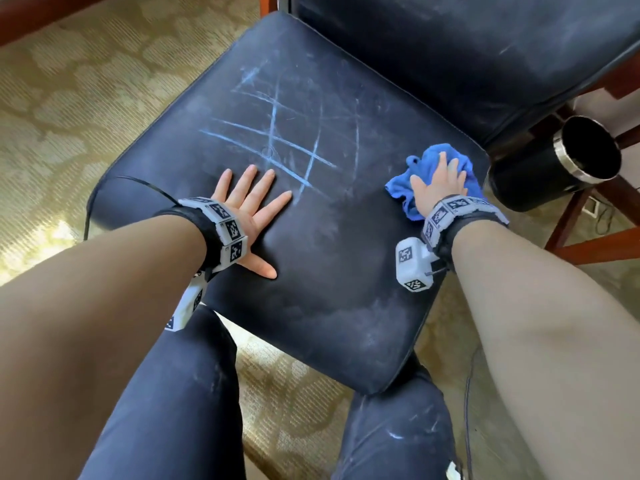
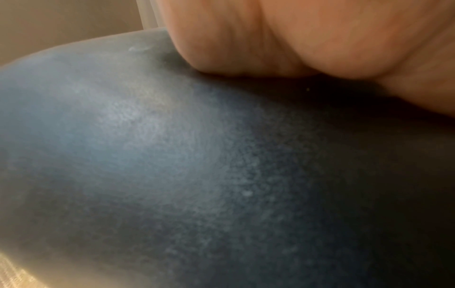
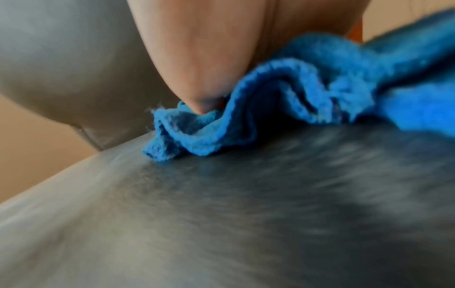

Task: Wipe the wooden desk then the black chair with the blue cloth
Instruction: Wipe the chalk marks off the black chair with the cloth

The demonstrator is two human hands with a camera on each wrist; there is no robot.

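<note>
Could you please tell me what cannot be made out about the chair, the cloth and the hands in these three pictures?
- Blue cloth: its middle is hidden under the right hand in the head view.
- Black chair: backrest top cut off by the head view's upper edge.
- Left hand: fingers out of the left wrist view; only the palm shows.
- Seat texture: blurred in the right wrist view.

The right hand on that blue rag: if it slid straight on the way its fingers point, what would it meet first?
Probably the chair's backrest. The right hand lies flat on the blue cloth near the seat's back right corner, fingers aimed there. The black bin sits further right, likely missed.
</note>
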